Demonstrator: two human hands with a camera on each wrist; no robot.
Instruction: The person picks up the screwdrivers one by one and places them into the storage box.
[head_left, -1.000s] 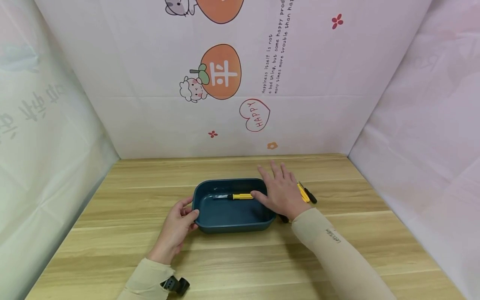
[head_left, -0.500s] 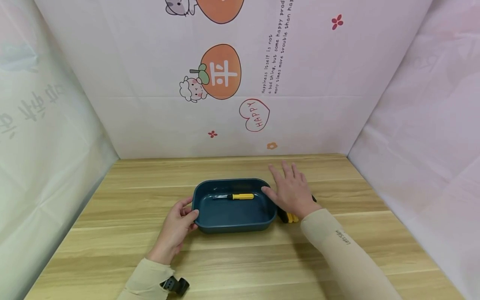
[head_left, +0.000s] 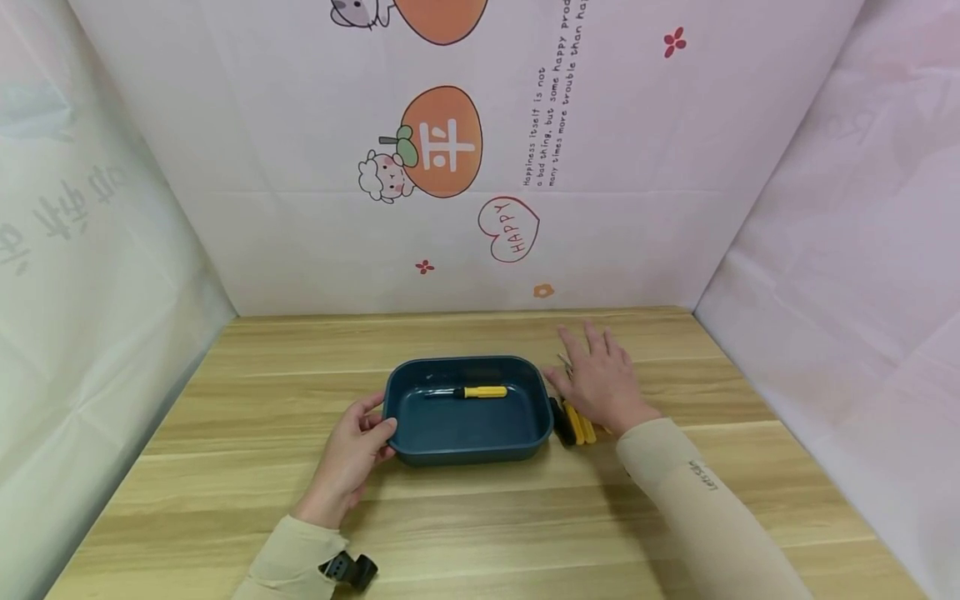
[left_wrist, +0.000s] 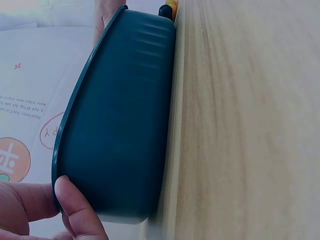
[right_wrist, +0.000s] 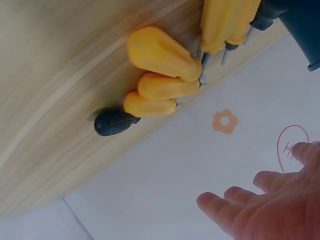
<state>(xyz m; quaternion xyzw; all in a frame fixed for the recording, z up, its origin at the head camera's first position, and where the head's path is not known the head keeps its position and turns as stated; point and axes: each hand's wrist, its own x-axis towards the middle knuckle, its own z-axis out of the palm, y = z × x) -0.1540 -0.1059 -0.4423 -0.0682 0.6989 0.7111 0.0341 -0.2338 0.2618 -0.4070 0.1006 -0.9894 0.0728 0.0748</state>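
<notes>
- Your left hand [head_left: 358, 442] grips the left end of the dark blue bin [head_left: 468, 429], thumb on the near side of the rim and the other fingers curled round the edge.
- Your right hand [head_left: 600, 383] is at the bin's right end, above the tools there; its fingers are spread wide and hold nothing—whether the thumb touches the rim, you cannot tell.
- The bin sits on the table [head_left: 480, 525], its long side running left to right in front of you.
- Inside it lies one screwdriver [head_left: 486, 392], yellow handle to the right, shaft to the left.
- Just beside the bin's right end, two yellow handles [right_wrist: 215, 25] lie side by side next to a dark handle [head_left: 561, 423].
- Your right wrist view shows three more yellow handles [right_wrist: 162, 55] in a row, with a black handle [right_wrist: 115, 121] at the end.
- Behind stands a white backdrop [head_left: 615, 233]—printed with oranges, flowers and a heart.
</notes>
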